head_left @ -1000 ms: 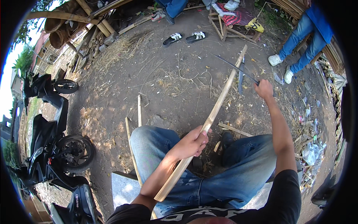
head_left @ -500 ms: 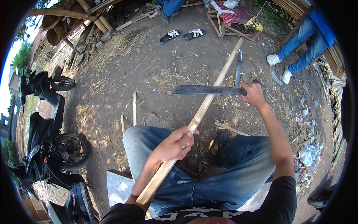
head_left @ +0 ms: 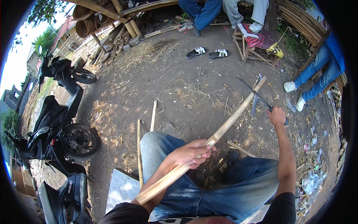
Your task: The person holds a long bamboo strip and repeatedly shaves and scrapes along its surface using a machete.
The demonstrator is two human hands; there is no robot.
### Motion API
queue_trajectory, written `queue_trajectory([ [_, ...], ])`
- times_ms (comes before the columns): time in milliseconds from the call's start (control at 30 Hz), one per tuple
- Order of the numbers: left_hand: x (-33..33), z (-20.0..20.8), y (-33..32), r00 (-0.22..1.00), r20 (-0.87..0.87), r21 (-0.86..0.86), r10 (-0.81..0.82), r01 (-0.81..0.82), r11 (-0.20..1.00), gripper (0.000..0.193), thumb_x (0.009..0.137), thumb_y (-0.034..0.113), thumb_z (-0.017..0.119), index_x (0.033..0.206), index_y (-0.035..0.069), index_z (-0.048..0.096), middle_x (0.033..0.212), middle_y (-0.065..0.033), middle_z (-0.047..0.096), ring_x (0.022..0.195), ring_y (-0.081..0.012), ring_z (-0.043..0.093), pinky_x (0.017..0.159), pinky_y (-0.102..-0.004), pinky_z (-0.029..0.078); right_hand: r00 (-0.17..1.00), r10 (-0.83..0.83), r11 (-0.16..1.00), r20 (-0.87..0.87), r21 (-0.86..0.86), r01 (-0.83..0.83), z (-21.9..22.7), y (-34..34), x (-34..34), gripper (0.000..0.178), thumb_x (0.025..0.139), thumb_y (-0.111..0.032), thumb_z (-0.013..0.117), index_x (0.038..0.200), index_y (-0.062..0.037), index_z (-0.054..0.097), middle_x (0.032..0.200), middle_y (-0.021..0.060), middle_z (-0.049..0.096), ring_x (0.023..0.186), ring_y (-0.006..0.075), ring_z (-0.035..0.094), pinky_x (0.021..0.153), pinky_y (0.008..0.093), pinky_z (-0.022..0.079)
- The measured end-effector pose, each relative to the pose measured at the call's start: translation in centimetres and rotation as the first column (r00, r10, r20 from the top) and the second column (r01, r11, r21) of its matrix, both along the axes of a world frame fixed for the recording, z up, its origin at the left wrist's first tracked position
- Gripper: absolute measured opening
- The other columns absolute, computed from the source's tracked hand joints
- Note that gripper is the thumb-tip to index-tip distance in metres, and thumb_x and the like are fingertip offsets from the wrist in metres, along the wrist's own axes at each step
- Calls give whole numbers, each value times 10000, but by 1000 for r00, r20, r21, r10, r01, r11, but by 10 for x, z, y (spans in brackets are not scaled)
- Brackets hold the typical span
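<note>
My left hand (head_left: 192,153) is wrapped round a long pale strip of wood (head_left: 232,119), which slants from above my left forearm up to the far right. A machete (head_left: 263,100) is gripped by its dark handle in my right hand (head_left: 277,116). Its dark blade points up and left and crosses the strip near the far end. Whether the edge touches the wood I cannot tell. Behind that end, partly hidden by the strip, a second long metal tool (head_left: 254,106) lies on the ground.
Wood strips (head_left: 153,115) lie by my left knee, another piece (head_left: 241,149) by my right. Black motorcycles (head_left: 52,130) stand left. Sandals (head_left: 207,53) and a wooden stool (head_left: 259,54) with a red bag lie ahead. A person in jeans (head_left: 311,76) stands right; others sit at the back.
The machete has slid along the strip toward its far end and turned from nearly level to a steep slant. My right arm has reached farther out, and the whole view has shifted.
</note>
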State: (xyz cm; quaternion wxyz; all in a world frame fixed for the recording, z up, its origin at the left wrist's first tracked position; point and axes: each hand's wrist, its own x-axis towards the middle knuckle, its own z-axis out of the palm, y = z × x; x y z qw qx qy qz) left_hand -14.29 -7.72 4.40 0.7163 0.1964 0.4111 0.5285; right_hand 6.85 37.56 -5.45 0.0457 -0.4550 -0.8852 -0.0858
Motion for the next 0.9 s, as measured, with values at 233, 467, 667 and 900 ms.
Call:
queue_trajectory([
  [233,4,7,-8,984,-174,-41,-30,24,999,329,1121,319,376,1237,27,471,780,44,384,488,-1,331,354,-174,322,998,-24,991,-56,127,31,-7,23,10,352,877,-347,721,972,-10,687,828,203,725,793,413,721,733,505,581],
  [467,17,1,5,961,-247,-56,-121,111,992,254,1117,277,392,1204,51,471,795,41,403,516,-17,340,392,-191,306,948,-99,957,-301,-290,7,-65,61,57,357,842,-307,672,882,48,689,802,282,703,862,449,709,729,536,537],
  [667,19,-1,10,953,-300,-126,-47,9,992,269,1114,260,396,1213,25,481,795,18,420,510,-21,344,392,-191,300,968,-141,936,-206,-347,62,-36,19,21,466,836,-391,703,1066,14,710,994,280,711,982,463,676,900,516,535],
  [900,16,-7,20,950,-305,-167,-64,13,986,270,1115,243,406,1247,17,470,792,13,426,499,-38,366,405,-218,325,976,208,929,-59,-299,-216,15,-53,-12,372,844,-374,704,1026,-49,724,916,229,719,939,418,698,846,504,555],
])
